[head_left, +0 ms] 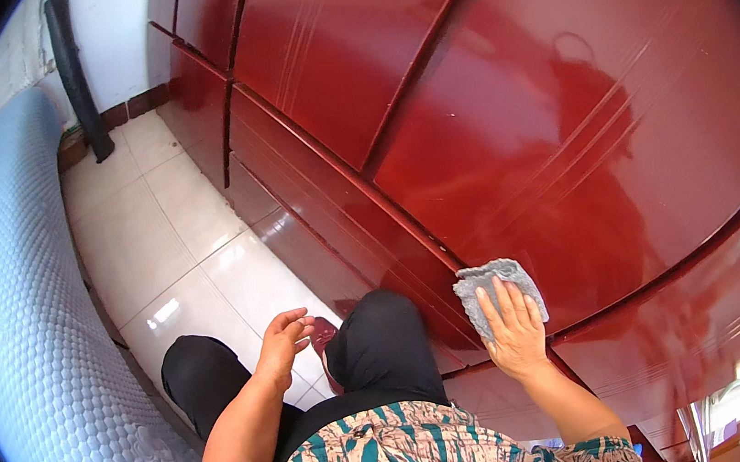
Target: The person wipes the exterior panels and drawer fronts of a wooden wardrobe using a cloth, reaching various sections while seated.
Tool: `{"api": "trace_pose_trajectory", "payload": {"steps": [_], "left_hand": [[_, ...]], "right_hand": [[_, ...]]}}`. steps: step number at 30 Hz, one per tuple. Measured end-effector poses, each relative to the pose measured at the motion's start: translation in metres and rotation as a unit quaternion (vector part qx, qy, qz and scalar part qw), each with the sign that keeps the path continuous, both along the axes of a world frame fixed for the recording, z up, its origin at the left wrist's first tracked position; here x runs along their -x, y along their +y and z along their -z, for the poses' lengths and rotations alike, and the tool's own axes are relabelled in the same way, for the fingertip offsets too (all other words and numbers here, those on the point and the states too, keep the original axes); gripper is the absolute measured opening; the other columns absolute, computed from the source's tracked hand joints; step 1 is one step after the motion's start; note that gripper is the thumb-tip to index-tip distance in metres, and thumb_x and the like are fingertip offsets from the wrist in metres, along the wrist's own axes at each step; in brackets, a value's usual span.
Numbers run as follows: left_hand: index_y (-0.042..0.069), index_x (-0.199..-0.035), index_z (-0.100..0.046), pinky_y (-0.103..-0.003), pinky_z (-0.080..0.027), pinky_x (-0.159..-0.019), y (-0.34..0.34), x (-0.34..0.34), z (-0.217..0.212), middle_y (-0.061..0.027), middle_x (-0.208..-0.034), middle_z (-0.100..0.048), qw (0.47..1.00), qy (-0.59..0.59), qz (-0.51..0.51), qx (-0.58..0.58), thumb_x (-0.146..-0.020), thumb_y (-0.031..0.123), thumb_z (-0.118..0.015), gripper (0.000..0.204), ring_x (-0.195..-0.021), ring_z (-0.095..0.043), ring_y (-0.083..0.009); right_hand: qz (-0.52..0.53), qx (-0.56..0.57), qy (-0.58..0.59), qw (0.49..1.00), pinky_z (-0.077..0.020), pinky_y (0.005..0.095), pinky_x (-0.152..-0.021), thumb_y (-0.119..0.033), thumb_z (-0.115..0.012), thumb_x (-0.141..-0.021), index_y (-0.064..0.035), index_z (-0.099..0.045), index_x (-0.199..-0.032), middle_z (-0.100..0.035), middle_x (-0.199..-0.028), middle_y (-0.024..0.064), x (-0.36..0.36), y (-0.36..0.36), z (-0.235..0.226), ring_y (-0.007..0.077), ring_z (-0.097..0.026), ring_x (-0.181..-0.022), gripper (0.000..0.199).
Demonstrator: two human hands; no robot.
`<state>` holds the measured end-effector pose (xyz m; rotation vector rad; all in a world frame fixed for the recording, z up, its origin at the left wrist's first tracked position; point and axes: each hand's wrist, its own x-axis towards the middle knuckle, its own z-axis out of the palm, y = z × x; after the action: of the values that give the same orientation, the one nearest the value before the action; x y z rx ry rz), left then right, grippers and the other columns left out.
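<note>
A grey cloth (489,283) lies flat against the glossy dark red cabinet (508,149), over the seam between an upper door and the panel below. My right hand (515,329) presses on the cloth with its fingers stretched out. Above my knees, my left hand (286,341) hangs in the air, fingers loosely apart and nothing in them. The cabinet front mirrors a dark red silhouette.
A bed with a light blue quilted cover (39,318) runs along the left. Pale floor tiles (165,219) lie between bed and cabinet. A dark post (77,78) stands by the white wall at the far left. My bent knees (383,340) are close to the cabinet.
</note>
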<state>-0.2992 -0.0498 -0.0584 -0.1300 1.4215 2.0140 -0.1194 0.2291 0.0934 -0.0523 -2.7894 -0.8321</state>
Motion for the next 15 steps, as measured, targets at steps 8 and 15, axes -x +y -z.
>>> {"api": "trace_pose_trajectory", "payload": {"steps": [8,15], "left_hand": [[0.006,-0.121,-0.051,-0.034,-0.042,-0.091,0.003,0.002,0.001,-0.0090,-0.115,-0.059,1.000,-0.012,0.004,-0.006,-0.088,0.019,-0.051,0.035,-0.104,-0.055,-0.0184],[0.006,-0.122,-0.051,-0.034,-0.041,-0.091,0.001,0.003,-0.002,-0.0090,-0.115,-0.059,0.999,-0.019,-0.004,-0.029,-0.089,0.020,-0.052,0.036,-0.106,-0.055,-0.0197]], "right_hand": [[-0.091,0.057,-0.019,0.994,-0.0151,0.0359,-0.110,-0.022,-0.059,-0.072,-0.0086,-0.033,-0.140,-0.032,-0.145,0.0097,0.097,-0.028,0.012,0.0208,-0.029,-0.135,0.073],[-0.138,0.062,0.017,0.988,-0.0156,0.0371,-0.110,-0.021,-0.058,-0.073,-0.0030,-0.038,-0.135,-0.031,-0.144,0.0167,0.184,-0.059,0.028,0.0255,-0.029,-0.134,0.068]]}}
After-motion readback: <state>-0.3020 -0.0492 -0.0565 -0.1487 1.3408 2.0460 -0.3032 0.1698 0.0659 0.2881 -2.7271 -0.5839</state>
